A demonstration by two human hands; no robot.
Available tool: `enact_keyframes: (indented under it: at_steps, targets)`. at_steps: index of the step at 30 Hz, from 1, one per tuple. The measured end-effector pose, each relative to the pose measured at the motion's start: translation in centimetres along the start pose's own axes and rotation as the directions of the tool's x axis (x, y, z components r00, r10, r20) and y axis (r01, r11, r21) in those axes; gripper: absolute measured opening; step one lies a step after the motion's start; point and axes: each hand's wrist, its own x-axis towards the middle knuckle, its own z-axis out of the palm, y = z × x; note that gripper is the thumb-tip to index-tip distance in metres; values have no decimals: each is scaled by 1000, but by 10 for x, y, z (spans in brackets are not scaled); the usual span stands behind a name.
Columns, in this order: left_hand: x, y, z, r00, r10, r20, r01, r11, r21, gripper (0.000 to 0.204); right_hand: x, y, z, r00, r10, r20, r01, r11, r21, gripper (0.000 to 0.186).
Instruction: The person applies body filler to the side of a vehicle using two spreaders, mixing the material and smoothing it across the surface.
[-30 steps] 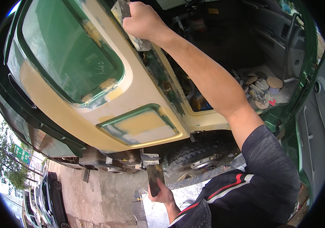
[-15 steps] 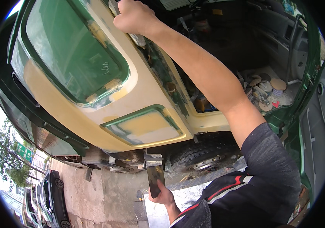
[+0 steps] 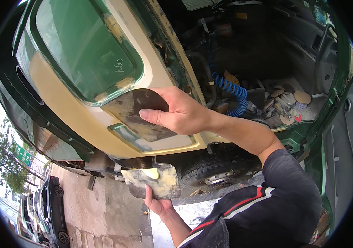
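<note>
Right arm (image 3: 244,134) stretched leftward, right grip (image 3: 180,109) pinching dark, putty-smeared flat spreader (image 3: 129,109), thumb uppermost, before cream-and-green van side (image 3: 75,109); contact unclear. Lower, left grip (image 3: 159,205) holds putty-smeared grey rectangular plate (image 3: 160,188), pale-yellow blob (image 3: 152,173) on it.

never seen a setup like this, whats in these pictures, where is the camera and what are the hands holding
There's no machine here: a person works bare-handed, seen from a wide-view camera worn on the head, looking down. The right hand holds a flat scraper in front of a green and cream vehicle. The left hand holds a flat plate with a pale yellow dab on it. Inside the vehicle are a blue coiled hose and some round discs.
</note>
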Motion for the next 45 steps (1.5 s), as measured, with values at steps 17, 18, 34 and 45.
enact_keyframes:
  at_steps: [17,18,34,45]
  targets:
    - [-5,5,73,987,142,79,-156,962,226,50,-123,27,-1,888,228,399,-92,939,-332,53]
    - [-8,8,74,980,186,76,-200,949,244,50,-126,22,-4,867,311,390,-173,921,-350,44]
    - [-35,-33,114,507,724,468,-778,150,610,42,-119,-8,10,849,529,13,-527,848,-61,35]
    - [-38,-30,92,251,527,812,-821,-329,467,24,-113,-10,4,815,578,38,-564,778,276,31]
